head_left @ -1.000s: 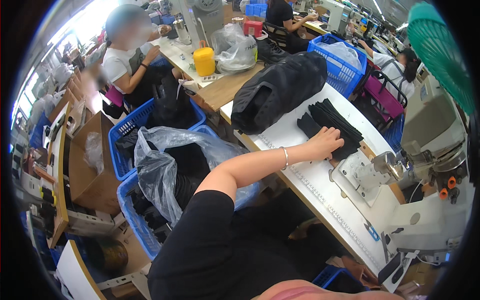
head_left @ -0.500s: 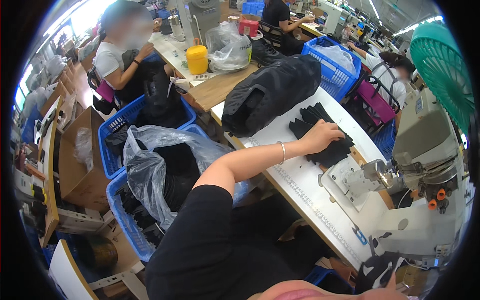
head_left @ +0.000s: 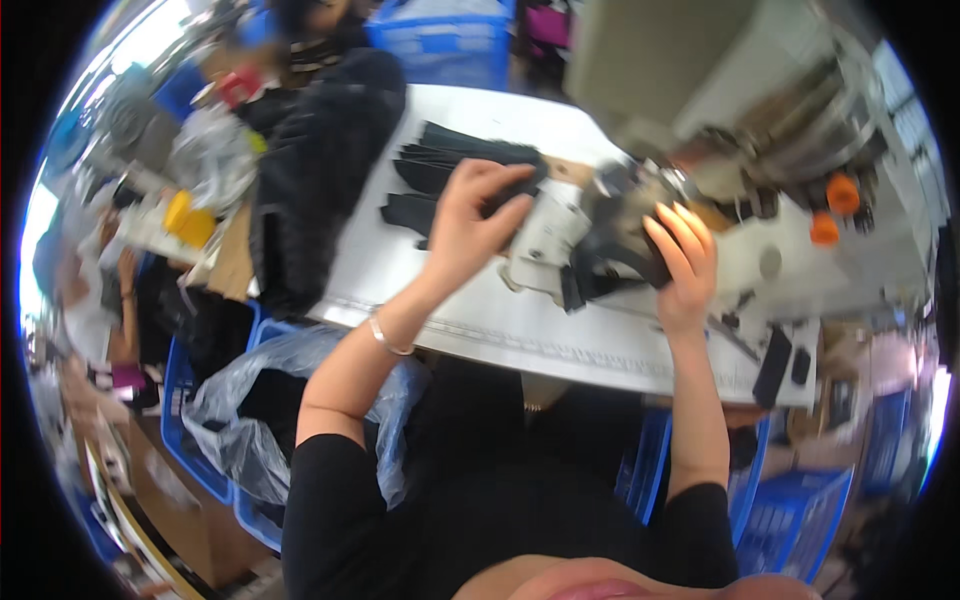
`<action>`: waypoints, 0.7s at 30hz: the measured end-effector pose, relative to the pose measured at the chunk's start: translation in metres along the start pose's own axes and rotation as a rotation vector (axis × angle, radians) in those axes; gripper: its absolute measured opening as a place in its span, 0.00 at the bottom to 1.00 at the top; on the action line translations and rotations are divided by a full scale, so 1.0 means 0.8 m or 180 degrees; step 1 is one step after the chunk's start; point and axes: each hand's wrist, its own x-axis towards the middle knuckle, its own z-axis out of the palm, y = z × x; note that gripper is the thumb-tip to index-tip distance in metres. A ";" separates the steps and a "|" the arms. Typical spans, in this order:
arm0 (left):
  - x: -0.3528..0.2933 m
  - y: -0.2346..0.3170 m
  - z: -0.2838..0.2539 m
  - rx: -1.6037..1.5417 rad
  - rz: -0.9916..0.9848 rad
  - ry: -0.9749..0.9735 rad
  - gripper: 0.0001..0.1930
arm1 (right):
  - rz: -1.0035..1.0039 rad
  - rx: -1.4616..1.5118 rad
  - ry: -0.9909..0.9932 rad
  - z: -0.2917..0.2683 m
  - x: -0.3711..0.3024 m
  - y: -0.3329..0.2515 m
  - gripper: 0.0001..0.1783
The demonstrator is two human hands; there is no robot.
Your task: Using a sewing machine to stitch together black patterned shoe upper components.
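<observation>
My left hand [head_left: 472, 222] grips a black fabric piece [head_left: 507, 192] at the near end of a stack of black fabric pieces [head_left: 450, 165] on the white table [head_left: 560, 335]. My right hand [head_left: 682, 262] presses on another black fabric piece [head_left: 610, 262] lying on the bed of the sewing machine [head_left: 720, 130], just in front of its needle area. The picture is blurred by head motion, so finger detail is soft.
A large black bundle [head_left: 320, 160] lies at the table's left end. A blue crate lined with a clear plastic bag [head_left: 250, 420] stands at my left knee. More blue crates [head_left: 790, 510] sit at lower right. A small black object [head_left: 773, 366] rests near the table's front edge.
The view has swung right and down onto the machine. My left hand has closed on a piece from the stack, and my right hand has come into view on fabric at the machine.
</observation>
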 end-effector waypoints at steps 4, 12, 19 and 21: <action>0.004 0.041 0.014 0.0138 0.0012 -0.0329 0.20 | -0.0039 -0.0319 0.0108 0.001 0.013 0.006 0.19; -0.010 0.075 0.033 0.0840 0.1279 -0.0376 0.22 | 0.0069 -0.0699 -0.0261 -0.021 -0.004 -0.011 0.21; -0.003 0.075 0.047 0.1092 0.1780 -0.0218 0.21 | -0.0020 -0.0716 -0.0282 -0.016 -0.006 -0.007 0.20; 0.000 0.074 0.037 0.1337 0.1688 -0.0202 0.21 | -0.0052 -0.0570 -0.0197 -0.008 0.000 -0.009 0.22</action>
